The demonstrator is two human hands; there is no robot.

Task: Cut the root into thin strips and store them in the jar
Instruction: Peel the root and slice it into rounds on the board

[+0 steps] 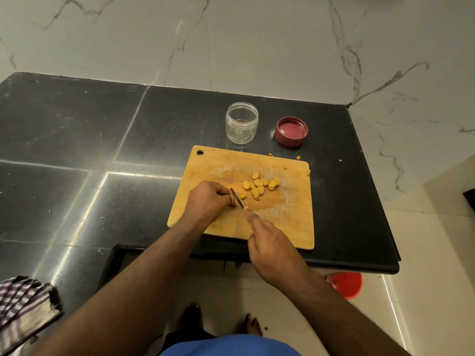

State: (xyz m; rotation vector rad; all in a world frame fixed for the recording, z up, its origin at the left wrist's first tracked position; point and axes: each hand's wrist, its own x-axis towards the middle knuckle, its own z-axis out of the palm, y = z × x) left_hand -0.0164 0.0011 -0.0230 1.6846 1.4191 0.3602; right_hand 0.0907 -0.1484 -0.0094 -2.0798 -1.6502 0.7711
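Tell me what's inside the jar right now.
The clear jar looks empty, with its lid off beside it. All yellow slices lie on the cutting board. The jar's base is too glary to rule out small bits.

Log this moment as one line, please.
stage: slicing | left hand: holds root on board | right hand: grips knife | slices: on board | jar: open, empty | lid: beside jar
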